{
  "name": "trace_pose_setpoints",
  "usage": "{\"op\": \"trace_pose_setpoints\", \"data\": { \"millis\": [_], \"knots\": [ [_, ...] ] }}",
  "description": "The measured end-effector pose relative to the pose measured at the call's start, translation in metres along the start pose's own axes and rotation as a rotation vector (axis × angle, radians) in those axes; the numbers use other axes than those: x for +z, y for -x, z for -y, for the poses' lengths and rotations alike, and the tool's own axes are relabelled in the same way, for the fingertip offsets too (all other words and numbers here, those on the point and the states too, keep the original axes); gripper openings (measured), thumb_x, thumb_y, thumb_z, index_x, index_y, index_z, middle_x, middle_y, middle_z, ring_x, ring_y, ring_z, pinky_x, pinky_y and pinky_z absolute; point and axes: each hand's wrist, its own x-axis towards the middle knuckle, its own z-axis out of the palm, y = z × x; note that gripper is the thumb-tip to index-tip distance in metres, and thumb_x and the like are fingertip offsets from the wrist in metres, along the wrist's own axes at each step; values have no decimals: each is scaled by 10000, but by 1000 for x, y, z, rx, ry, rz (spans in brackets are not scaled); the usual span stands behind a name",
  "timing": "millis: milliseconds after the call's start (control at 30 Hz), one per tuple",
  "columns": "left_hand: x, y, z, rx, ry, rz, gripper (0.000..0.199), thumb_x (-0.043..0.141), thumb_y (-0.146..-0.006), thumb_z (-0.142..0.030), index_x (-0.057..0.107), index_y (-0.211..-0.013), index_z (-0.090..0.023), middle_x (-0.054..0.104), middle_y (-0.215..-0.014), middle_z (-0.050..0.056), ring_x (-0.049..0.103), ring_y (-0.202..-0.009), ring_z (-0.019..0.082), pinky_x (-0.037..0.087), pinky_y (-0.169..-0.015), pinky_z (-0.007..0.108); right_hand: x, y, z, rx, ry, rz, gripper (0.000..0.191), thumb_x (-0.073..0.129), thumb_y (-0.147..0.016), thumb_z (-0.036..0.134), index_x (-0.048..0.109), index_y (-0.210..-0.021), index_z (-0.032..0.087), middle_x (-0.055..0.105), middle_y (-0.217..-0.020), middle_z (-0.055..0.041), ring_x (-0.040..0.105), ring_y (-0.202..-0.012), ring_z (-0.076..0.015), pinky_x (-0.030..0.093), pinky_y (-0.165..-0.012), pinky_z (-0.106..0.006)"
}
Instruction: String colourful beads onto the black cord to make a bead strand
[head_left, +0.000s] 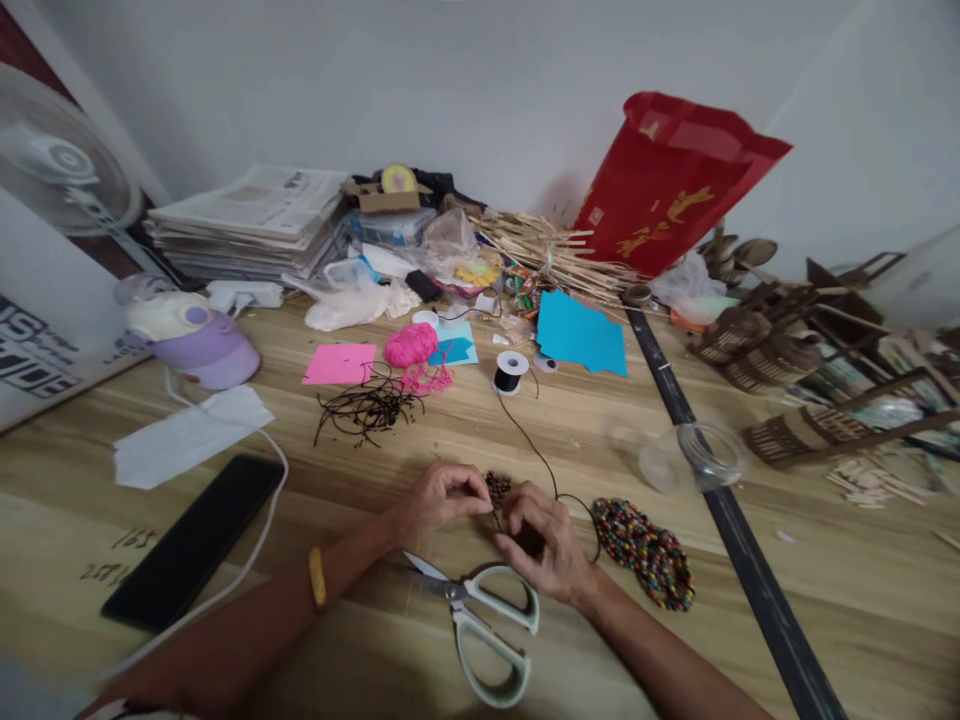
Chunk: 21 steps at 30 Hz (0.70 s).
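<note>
My left hand (444, 500) is closed in a pinch, its thumb and forefinger meeting on what looks like the end of a thin black cord (526, 436). Close beside it, my right hand (551, 548) has its fingers curled and pinched on the same cord. Between and just behind the fingertips lies a small bunch of dark, multicoloured beads (496, 486). The cord runs back to a white spool (512, 362) wound with black. Below the hands rest scissors (491, 600) with pale green handles, blades partly apart. A coiled string of colourful beads (645, 550) lies right of my right hand.
A tangle of black cord pieces (367, 408), pink yarn (411, 345) and blue paper (581, 333) lie farther back. At left are a black phone (193, 540) and a white cable (262, 500). Clear plastic rings (709, 455) and woven baskets (810, 430) stand at right.
</note>
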Motion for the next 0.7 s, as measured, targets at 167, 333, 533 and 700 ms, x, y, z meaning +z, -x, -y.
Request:
{"op": "trace_pose_setpoints", "data": {
  "millis": [167,333,533,700],
  "knots": [
    [2,0,-2,26,-26,-20,124,655,-761,-243,661,-737,-122,647,-758,39,588,-751,146,445,-739,255,5,2,-6,105,-107,-39,44,579,-855,225,559,-879,195,582,-753,-29,555,-658,-139,461,-599,-238],
    [4,0,-5,28,-85,-42,99,658,-746,-216,667,-725,-120,653,-746,42,595,-737,149,447,-725,255,6,3,-11,178,-121,-42,95,539,-889,247,613,-863,194,610,-751,-32,589,-687,-141,474,-629,-232],
    [5,0,-7,11,-135,-74,68,653,-743,-193,670,-728,-128,669,-755,37,601,-737,145,442,-729,244,3,-1,-8,150,-116,-16,132,509,-906,238,619,-852,191,612,-776,-48,596,-749,-161,480,-676,-261],
    [4,0,-9,-7,-180,-89,47,649,-735,-171,670,-713,-135,678,-745,30,601,-725,143,444,-730,242,3,-1,-7,172,-108,-19,137,512,-905,259,615,-847,190,604,-755,-42,586,-715,-155,473,-649,-254]
  ]
}}
